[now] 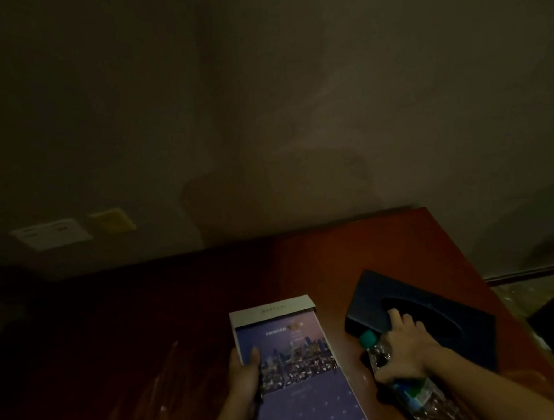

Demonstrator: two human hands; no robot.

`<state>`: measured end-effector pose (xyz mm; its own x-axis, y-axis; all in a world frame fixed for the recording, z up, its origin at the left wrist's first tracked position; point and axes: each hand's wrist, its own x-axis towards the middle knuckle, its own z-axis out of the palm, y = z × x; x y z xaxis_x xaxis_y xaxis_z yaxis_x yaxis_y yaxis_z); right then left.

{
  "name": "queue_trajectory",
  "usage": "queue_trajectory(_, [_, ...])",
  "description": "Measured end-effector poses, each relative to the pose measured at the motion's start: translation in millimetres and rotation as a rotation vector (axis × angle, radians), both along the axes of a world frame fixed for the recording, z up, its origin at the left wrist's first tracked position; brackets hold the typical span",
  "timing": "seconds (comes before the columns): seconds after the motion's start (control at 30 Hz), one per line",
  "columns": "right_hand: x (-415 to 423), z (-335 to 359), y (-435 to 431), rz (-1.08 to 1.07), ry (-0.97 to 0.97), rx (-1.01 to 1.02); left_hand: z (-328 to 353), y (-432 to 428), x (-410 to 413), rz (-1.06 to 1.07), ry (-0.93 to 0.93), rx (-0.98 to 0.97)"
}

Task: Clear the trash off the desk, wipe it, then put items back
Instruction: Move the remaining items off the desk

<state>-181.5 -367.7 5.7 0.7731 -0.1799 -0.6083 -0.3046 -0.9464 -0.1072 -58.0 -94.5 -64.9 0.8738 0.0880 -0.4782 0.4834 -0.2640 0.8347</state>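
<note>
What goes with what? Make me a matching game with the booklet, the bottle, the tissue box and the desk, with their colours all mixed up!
Things:
1. booklet
2. water bottle
3. tissue box
4. desk

Colours:
A. reddish brown
B. clear, with a green cap
C. purple, with a city picture
D. dark blue

Pairs: 1-C, 2-B, 3-D, 4-A.
</note>
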Motion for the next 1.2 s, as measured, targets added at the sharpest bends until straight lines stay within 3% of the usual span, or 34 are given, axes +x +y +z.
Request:
queue_trajectory(0.53, [-134,49,105,-0.105,-0.068,-0.094,32,53,-79,-0.211,-0.102,-0.054])
queue_trajectory(0.87, [-292,59,209,-0.537,-0.109,-0.096,23,53,-162,-0.63,-0.049,-0.047])
queue_trajectory(1.2, [-489,44,251,-1.076,-0.126,-0.059,38,-11,-314,-1.144,-0.115,-0.018])
